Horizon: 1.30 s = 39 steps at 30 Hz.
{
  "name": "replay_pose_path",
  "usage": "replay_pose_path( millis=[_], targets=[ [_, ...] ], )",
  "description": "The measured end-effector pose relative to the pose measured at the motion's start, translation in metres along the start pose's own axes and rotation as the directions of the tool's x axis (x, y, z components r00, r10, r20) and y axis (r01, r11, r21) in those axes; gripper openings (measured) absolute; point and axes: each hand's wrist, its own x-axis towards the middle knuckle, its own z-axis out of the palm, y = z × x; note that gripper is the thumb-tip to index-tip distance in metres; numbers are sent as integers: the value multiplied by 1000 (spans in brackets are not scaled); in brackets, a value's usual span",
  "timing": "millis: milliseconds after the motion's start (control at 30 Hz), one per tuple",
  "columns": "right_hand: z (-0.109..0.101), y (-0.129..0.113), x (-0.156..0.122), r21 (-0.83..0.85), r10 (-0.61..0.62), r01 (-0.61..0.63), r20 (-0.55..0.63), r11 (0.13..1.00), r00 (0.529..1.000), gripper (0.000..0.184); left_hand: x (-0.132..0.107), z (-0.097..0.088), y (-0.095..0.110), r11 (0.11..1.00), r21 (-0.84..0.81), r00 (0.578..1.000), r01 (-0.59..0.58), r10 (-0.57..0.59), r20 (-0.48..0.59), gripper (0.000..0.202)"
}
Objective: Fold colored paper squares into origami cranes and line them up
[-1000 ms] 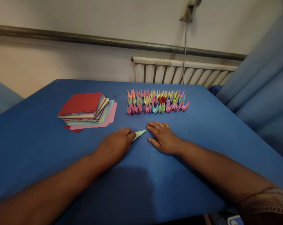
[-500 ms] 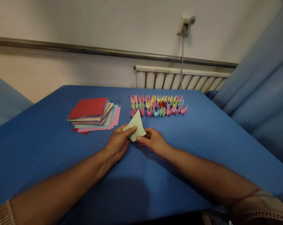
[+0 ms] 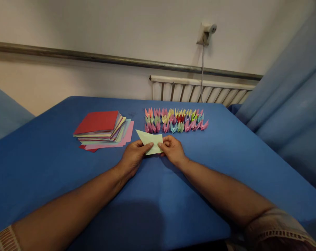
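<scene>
A folded pale green paper point(image 3: 150, 141) is held just above the blue table point(image 3: 43, 167) between both hands. My left hand point(image 3: 133, 157) pinches its lower left edge with thumb and fingers. From the right, my right hand point(image 3: 172, 150) pinches the paper's right side. A stack of coloured paper sheets point(image 3: 101, 129) with a red sheet on top lies to the left, behind my left hand. Several small folded paper pieces point(image 3: 175, 120) in pink, yellow, green and blue stand in rows just behind the hands.
The table's far edge meets a pale wall with a metal rail point(image 3: 95, 57). A white slatted frame point(image 3: 199, 90) and a hanging cord point(image 3: 202, 59) are behind the table. Blue curtain fabric point(image 3: 285, 90) hangs at the right.
The green paper lay under my left hand on the table, was lifted upright by both hands, and is now turned flatter and wider between them. The hands drew closer together.
</scene>
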Motion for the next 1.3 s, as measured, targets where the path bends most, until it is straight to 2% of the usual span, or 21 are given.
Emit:
replay_pose_path(
  millis=[167,233,267,333,367,400,433,500,567,633,700,800,867,900,1000,1100,1167,1300],
  targets=[
    [-13,-7,11,-140,39,-43,-29,989,999,23,11,-6,-3,955,285,997,-78,77,17,38],
    [-20,-9,14,-216,50,-58,-42,975,998,19,14,-10,-4,884,431,981,-180,195,9,47],
    [-24,-10,16,-247,56,-65,-42,967,998,19,14,-12,-3,821,513,955,-251,295,-5,54],
    [-31,-12,18,-284,66,-75,-39,956,997,19,12,-15,1,611,685,852,-397,522,28,65],
    [-33,-13,18,-293,72,-78,-30,953,997,19,9,-16,4,476,743,789,-471,603,114,64],
    [-35,-14,19,-298,79,-80,-17,951,997,19,6,-16,7,343,765,738,-546,629,245,58],
    [-36,-15,19,-299,86,-82,-1,951,996,19,3,-16,10,239,747,698,-620,603,386,51],
    [-37,-17,19,-308,111,-92,45,947,993,18,-4,-15,14,133,680,643,-721,494,585,46],
    [-36,-17,19,-343,154,-115,89,932,984,16,-8,-13,13,90,635,617,-767,374,692,48],
    [-35,-16,18,-420,166,-106,107,901,980,15,-8,-13,10,64,624,615,-779,268,741,47],
    [-35,-15,15,-549,97,-18,116,836,988,17,-4,-15,5,70,633,632,-771,204,748,41],
    [-39,-17,9,-740,-101,177,147,648,984,31,2,-19,0,121,655,666,-746,180,724,36],
    [-45,-20,6,-809,-185,240,165,536,969,40,5,-21,-1,153,664,681,-732,176,710,37],
    [-48,-22,5,-821,-201,262,183,508,962,41,5,-21,0,171,668,689,-725,174,703,36],
    [-55,-27,2,-773,-199,390,336,500,921,31,5,-20,2,261,673,721,-692,195,665,34],
    [-57,-29,-1,-693,-164,545,538,472,827,33,4,-18,5,364,662,750,-656,217,624,28],
    [-57,-29,-3,-699,-160,574,566,426,808,33,5,-18,4,377,667,762,-643,219,610,28],
    [-56,-25,-2,-720,-188,559,533,412,825,15,7,-20,2,311,704,768,-639,207,606,35]
  ],
)
